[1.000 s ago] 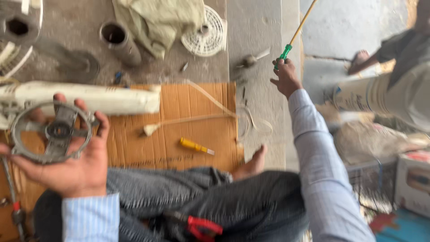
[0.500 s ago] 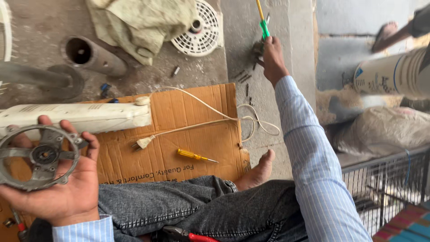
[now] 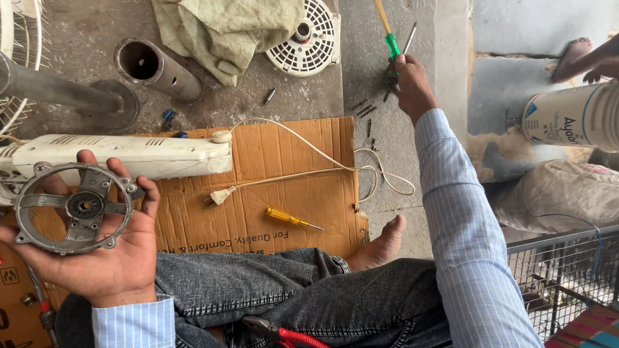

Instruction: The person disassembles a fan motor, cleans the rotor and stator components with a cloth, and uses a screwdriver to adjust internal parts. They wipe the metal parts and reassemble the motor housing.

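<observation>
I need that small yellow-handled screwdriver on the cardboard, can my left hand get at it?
Probably not yet: the left hand is full, holding the round grey metal bracket. The yellow-handled screwdriver itself lies uncovered.

The green-handled screwdriver (image 3: 389, 35) and red-handled pliers (image 3: 284, 335) run off the frame's edges.

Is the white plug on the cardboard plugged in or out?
Out. The white plug lies loose on the cardboard, its prongs bare, with no socket around them.

On my cardboard sheet (image 3: 271, 212) lie a yellow screwdriver (image 3: 293, 219) and a white plug cord (image 3: 309, 164). Beyond: crumpled cloth (image 3: 225, 29), metal pipe (image 3: 155, 67), white vented cover (image 3: 309, 38).
</observation>
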